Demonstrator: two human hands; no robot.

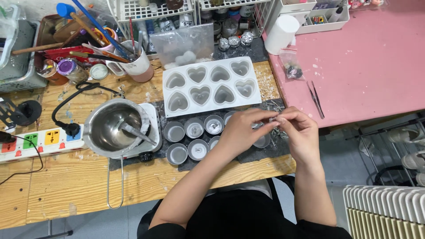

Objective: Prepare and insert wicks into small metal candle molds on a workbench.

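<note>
My left hand (pixel 245 130) and my right hand (pixel 300 132) meet above the dark mat (pixel 265 152), fingertips pinched together on a small thin wick piece (pixel 275 119). Under and left of my hands stand several small round metal cups (pixel 195 138) in two rows; some are hidden by my left hand. A white mould with heart-shaped cavities (pixel 210 85) lies just behind the cups. More loose wick pieces (pixel 276 106) lie on the mat near my right hand.
A steel melting pot (pixel 116 128) with a long wire handle sits on a small white heater at left, beside a power strip (pixel 40 140). Cups of tools (pixel 133 62), tweezers (pixel 316 98) on the pink table, a white roll (pixel 281 33), a radiator (pixel 385 212) at lower right.
</note>
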